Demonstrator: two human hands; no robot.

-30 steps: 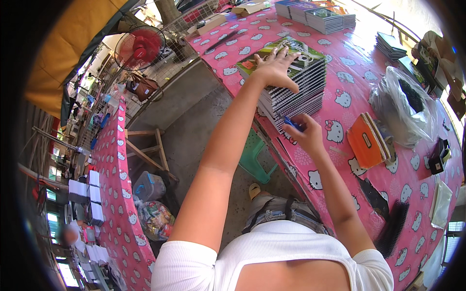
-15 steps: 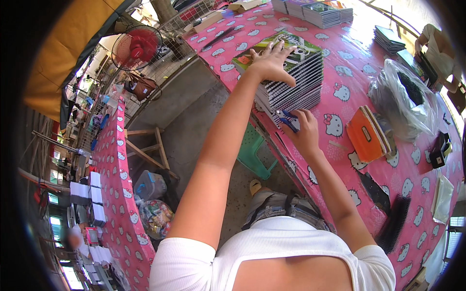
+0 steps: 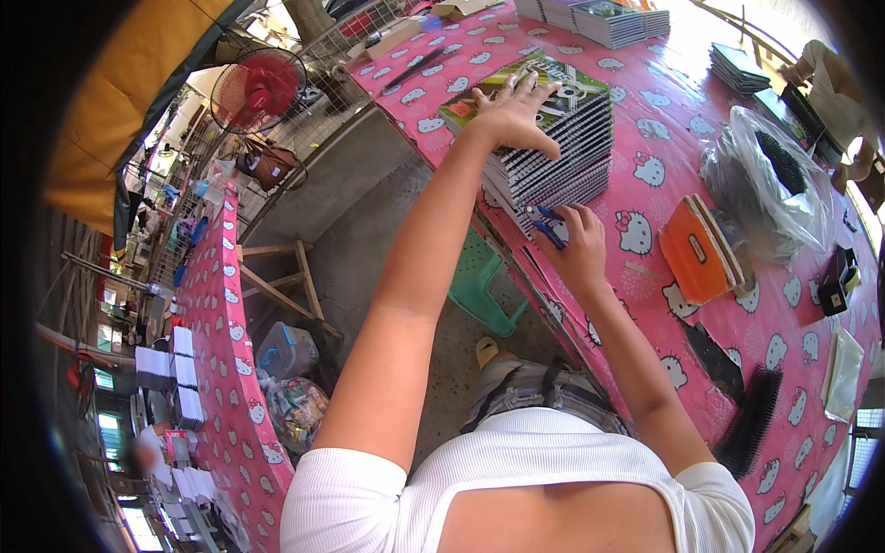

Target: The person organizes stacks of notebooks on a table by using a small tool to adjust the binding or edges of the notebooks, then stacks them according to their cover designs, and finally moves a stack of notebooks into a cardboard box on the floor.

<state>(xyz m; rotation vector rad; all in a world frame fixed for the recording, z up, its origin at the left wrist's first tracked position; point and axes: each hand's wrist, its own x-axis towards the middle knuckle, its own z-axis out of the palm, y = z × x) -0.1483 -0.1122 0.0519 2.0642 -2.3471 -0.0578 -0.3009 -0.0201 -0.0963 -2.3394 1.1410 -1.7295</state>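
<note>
1. Closest to me, the right hand (image 3: pixel 581 243) has its fingers curled around blue-handled pliers (image 3: pixel 551 237), their tip close against the stack's lower edge.
2. Just beyond, the left hand (image 3: pixel 516 118) lies with fingers spread open on top of the stack of coil-bound books (image 3: pixel 573 152), which stands near the edge of the pink-covered table (image 3: pixel 636 201).
3. Farther along the table, more books (image 3: pixel 599 26) lie piled.
4. Away past the table, there's a red fan (image 3: pixel 260 92).

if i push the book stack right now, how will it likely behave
The book stack would probably feel heavy, being many books deep. Its layers may slide apart rather than move as one, since no strap shows around them. The left hand, spread over its top, could help steady it.
</note>
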